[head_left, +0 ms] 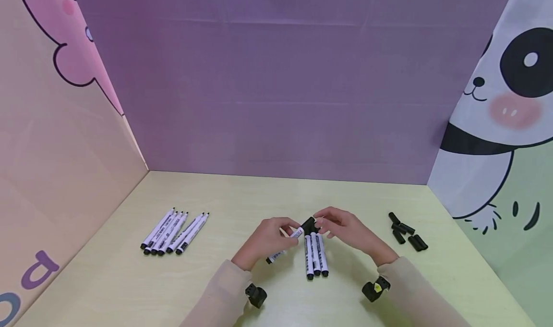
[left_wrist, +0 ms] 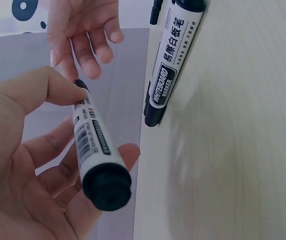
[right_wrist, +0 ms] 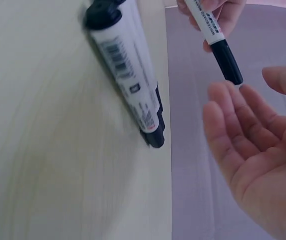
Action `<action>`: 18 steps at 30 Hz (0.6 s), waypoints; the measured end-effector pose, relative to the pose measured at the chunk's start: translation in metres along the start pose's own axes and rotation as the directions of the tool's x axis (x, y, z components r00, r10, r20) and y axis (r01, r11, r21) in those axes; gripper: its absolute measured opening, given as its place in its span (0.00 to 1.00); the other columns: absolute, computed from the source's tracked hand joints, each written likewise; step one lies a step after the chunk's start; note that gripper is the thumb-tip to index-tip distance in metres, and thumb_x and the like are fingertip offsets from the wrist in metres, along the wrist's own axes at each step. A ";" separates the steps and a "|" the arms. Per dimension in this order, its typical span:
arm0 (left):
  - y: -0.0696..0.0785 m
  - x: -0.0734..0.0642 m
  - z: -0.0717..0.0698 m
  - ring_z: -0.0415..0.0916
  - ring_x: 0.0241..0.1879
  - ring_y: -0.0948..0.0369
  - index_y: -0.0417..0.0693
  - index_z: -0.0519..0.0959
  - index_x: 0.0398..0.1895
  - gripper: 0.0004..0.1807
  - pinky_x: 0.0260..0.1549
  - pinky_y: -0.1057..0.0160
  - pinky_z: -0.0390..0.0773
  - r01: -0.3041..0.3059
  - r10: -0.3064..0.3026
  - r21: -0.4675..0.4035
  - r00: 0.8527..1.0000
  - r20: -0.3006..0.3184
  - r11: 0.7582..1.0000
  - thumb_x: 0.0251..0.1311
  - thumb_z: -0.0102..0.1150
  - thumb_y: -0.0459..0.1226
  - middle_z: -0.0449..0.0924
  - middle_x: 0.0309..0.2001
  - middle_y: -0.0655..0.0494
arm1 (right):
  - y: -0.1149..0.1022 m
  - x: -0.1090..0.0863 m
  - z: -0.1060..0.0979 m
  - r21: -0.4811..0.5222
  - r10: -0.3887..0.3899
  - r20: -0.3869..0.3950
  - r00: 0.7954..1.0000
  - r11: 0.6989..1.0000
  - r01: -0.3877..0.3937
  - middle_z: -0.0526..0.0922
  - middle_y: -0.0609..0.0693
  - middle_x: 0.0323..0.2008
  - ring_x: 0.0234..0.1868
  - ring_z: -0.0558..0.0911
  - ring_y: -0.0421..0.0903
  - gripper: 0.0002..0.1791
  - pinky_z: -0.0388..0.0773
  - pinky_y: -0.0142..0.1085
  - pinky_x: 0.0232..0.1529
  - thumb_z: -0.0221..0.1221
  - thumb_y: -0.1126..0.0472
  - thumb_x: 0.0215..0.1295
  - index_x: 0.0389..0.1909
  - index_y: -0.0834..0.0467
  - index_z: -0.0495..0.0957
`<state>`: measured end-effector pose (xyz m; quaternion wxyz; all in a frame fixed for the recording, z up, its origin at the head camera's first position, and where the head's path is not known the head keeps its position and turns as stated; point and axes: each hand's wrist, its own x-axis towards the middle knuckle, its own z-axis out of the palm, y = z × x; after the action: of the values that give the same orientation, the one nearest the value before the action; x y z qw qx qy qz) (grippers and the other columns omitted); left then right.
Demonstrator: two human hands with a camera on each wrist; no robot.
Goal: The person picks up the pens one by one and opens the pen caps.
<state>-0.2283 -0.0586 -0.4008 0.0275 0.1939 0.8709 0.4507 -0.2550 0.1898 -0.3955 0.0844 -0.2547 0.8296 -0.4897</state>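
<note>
A white whiteboard marker (left_wrist: 95,135) with black ends is pinched between the thumb and fingers of my left hand (head_left: 274,233). Its black cap (right_wrist: 226,60) is on and points toward my right hand (head_left: 345,226). That hand has loosely bent, spread fingers, with the fingertips right by the cap's end; whether they touch it I cannot tell. Between the hands, three capped markers (head_left: 315,257) lie side by side on the table, their caps partly hidden in the head view by the held marker. In the right wrist view, a lying marker (right_wrist: 128,75) appears close up.
At the left of the table (head_left: 237,192) lies a row of several uncapped markers (head_left: 173,233), tips facing away. Several loose black caps (head_left: 408,231) are scattered at the right. A purple panel (head_left: 276,87) closes off the back, with printed panels on both sides.
</note>
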 end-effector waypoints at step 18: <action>-0.002 -0.001 -0.001 0.75 0.30 0.60 0.49 0.85 0.47 0.11 0.26 0.62 0.74 -0.074 0.074 -0.027 0.997 0.018 0.997 0.63 0.62 0.39 0.79 0.36 0.59 | -0.007 0.005 0.010 0.122 -0.004 -0.015 1.000 0.992 0.006 0.84 0.63 0.44 0.47 0.82 0.63 0.17 0.81 0.41 0.47 0.59 0.57 0.73 0.54 0.65 0.77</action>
<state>-0.2278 -0.0609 -0.4020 0.0214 0.2300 0.8569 0.4608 -0.2524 0.1764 -0.3938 0.0927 -0.2476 0.7980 -0.5416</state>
